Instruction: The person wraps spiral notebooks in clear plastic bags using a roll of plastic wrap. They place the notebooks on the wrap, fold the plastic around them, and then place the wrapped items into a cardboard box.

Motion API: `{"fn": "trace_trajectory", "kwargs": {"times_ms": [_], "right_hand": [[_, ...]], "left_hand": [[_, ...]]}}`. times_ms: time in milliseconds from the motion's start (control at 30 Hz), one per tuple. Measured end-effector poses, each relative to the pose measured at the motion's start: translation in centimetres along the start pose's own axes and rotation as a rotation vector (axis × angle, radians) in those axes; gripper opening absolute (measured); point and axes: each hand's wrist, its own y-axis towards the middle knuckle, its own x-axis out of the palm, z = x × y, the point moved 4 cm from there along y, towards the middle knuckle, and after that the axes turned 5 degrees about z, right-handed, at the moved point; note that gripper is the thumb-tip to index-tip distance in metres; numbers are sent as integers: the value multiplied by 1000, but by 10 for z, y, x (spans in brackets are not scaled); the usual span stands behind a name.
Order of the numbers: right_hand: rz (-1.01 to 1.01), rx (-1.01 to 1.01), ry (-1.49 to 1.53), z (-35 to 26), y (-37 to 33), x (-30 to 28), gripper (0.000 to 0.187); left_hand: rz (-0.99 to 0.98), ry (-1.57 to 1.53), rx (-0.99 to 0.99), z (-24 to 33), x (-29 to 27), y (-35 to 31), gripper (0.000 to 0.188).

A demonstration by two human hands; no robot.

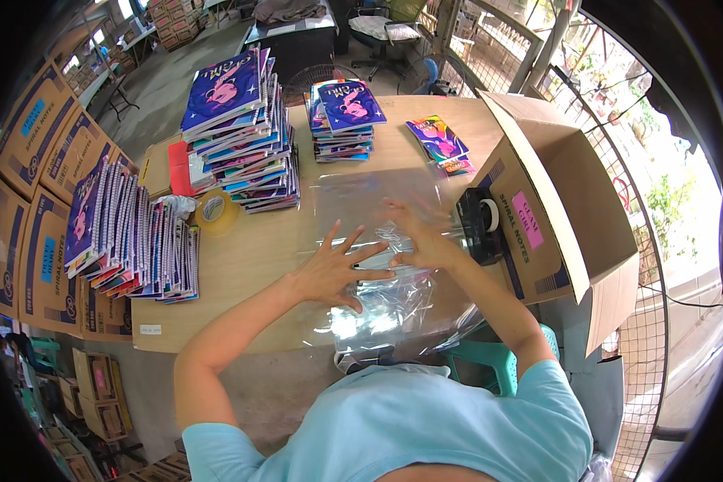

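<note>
My left hand (pixel 335 269) spread wide, flat on the clear plastic sheet (pixel 377 241) at frame centre, my right hand (pixel 420 239) open just beside, notebook stacks (pixel 245 128) upper left, tape dispenser (pixel 480 225) right.

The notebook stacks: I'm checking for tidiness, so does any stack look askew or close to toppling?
Yes. The tall notebook stack at the table's far left is skewed, its books fanned out unevenly. The row of spiral notebooks at the left edge leans sideways.
</note>
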Motion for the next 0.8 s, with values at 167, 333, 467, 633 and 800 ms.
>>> {"fn": "trace_trajectory", "kwargs": {"times_ms": [167,333,467,633,800], "right_hand": [[-43,171,-50,11,2,-1,130],[-81,469,32,23,6,1,136],[12,498,-86,60,5,9,132],[397,529,98,65,-5,-15,113],[1009,851,-379,130,-166,-114,37]], "left_hand": [[116,-167,-117,8,10,3,90],[223,-105,-141,20,15,0,88],[176,-27,-68,19,14,5,86],[31,-104,-148,18,13,7,83],[63,-139,-211,21,13,2,92]]}}
